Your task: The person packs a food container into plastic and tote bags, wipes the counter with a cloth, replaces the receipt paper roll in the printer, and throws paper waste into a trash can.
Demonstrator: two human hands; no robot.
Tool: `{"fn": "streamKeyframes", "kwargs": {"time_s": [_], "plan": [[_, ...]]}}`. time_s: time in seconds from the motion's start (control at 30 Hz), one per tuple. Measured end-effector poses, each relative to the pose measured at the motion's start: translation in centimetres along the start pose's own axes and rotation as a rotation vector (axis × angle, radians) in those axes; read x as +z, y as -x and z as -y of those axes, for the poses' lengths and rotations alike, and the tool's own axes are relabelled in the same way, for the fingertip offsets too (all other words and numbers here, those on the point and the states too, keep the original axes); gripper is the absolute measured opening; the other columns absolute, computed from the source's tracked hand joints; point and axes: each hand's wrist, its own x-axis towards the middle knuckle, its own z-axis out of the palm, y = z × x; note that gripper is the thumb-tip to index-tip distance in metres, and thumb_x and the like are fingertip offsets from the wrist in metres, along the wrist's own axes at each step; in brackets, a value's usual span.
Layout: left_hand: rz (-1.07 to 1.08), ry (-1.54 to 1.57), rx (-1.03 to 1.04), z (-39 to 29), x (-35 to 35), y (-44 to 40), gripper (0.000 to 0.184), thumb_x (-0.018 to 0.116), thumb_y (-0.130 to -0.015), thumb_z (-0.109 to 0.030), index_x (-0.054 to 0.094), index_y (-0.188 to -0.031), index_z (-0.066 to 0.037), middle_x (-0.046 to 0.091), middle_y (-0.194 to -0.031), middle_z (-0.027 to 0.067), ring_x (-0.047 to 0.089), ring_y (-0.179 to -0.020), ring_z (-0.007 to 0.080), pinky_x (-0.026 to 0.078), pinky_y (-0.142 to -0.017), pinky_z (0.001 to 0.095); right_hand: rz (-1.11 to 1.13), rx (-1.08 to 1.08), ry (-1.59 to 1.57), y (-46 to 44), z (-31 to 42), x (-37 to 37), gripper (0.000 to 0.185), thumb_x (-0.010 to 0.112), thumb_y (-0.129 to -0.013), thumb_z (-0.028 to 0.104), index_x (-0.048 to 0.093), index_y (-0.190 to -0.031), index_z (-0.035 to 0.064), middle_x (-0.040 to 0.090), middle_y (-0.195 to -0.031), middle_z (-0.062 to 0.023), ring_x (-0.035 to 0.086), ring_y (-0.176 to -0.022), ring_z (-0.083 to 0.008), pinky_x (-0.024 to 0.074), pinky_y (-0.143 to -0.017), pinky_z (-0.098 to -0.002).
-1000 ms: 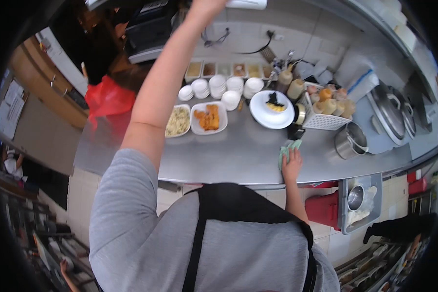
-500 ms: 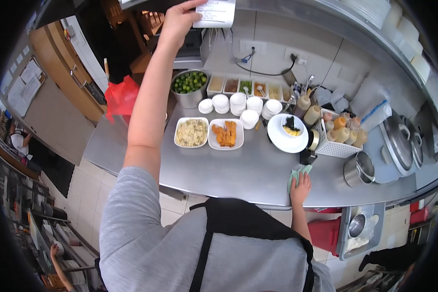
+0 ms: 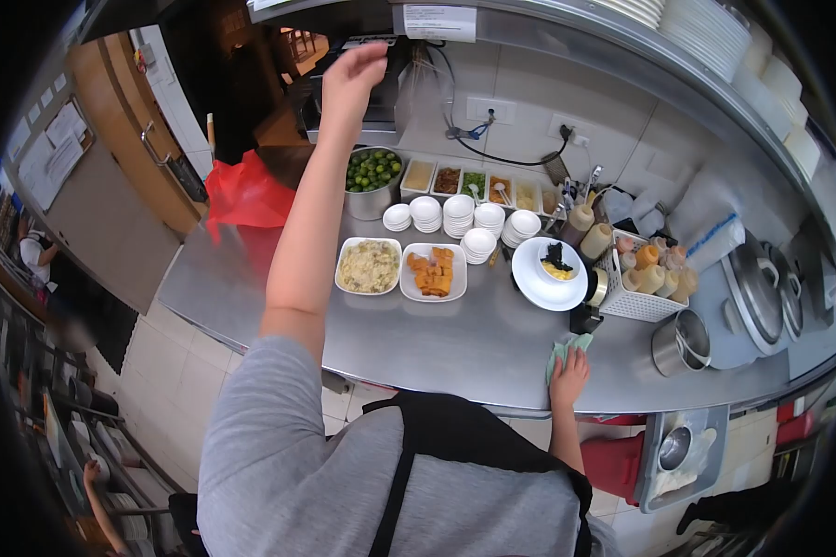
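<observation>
Left hand [image 3: 353,82]: in the head view, raised near the overhead shelf [image 3: 529,28]; fingers loosely bent and partly open, with nothing seen in their hold.
Paper slip [image 3: 439,22]: printed, at the shelf's front edge, just right of the left hand and apart from it.
Right hand [image 3: 569,379]: low on the steel counter [image 3: 437,348], fingers laid out over the green cloth; whether they grip it, I cannot tell.
Green cloth [image 3: 568,346]: crumpled on the counter, partly under the right fingers.
White plate [image 3: 535,298]: beyond the cloth, bearing a small bowl of yellow and black food.
</observation>
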Motion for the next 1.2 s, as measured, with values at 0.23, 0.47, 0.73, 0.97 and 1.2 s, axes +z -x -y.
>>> {"fn": "streamKeyframes", "kwargs": {"time_s": [0.23, 0.47, 0.73, 0.97, 1.2], "plan": [[-0.039, -0.182, -0.453, 7.5, -9.6, 10.8, 0.026, 0.054, -0.080, -0.010, 0.056, -0.105, -0.001, 0.058, -0.102, 0.0052, 0.054, -0.092, 0.0120, 0.043, -0.077, 0.0234, 0.146, -0.014, 0.006, 0.8, 1.2, 0.0, 0.041, 0.052, -0.082, 0.024, 0.047, -0.117, 0.0032, 0.040, -0.127, -0.0178, 0.035, -0.119, -0.0341, 0.0269, -0.096, -0.0479], [-0.343, -0.644, -0.765, 15.4, -22.8, 26.0, 0.017, 0.054, -0.076, -0.007, 0.064, -0.090, -0.002, 0.065, -0.083, 0.0086, 0.059, -0.079, 0.0150, 0.045, -0.070, 0.0276, 0.306, -0.352, -0.189, 2.4, 10.8, 0.9, 0.043, 0.050, -0.083, 0.020, 0.043, -0.122, 0.0025, 0.036, -0.130, -0.0183, 0.031, -0.123, -0.0342, 0.0220, -0.100, -0.0487], [-0.061, -0.653, -0.955, 11.7, -16.8, 36.2, 0.016, 0.058, -0.072, -0.012, 0.064, -0.085, -0.003, 0.064, -0.079, 0.0135, 0.062, -0.073, 0.0213, 0.047, -0.068, 0.0314, 0.359, -0.486, -0.248, -4.7, 16.2, 7.1, 0.041, 0.048, -0.085, 0.019, 0.044, -0.121, 0.0012, 0.037, -0.128, -0.0198, 0.033, -0.120, -0.0355, 0.0240, -0.099, -0.0479], [-0.159, -0.757, -0.909, 2.8, -17.3, 46.5, 0.017, 0.055, -0.076, -0.011, 0.063, -0.089, -0.004, 0.062, -0.084, 0.0132, 0.060, -0.073, 0.0237, 0.047, -0.067, 0.0338, 0.239, -0.589, -0.619, -5.1, 18.9, 3.5, 0.036, 0.052, -0.083, 0.014, 0.048, -0.116, -0.0003, 0.043, -0.120, -0.0228, 0.041, -0.112, -0.0349, 0.0298, -0.094, -0.0448], [-0.513, -1.071, -1.380, -4.8, -22.6, 63.7, 0.016, 0.055, -0.073, -0.010, 0.064, -0.085, -0.005, 0.063, -0.086, 0.0131, 0.061, -0.077, 0.0263, 0.048, -0.071, 0.0356, 0.796, -0.967, -1.263, 3.5, 34.5, -1.9, 0.014, 0.054, -0.078, 0.001, 0.060, -0.091, -0.0015, 0.061, -0.081, -0.0130, 0.059, -0.074, -0.0260, 0.0460, -0.070, -0.0315]]}}
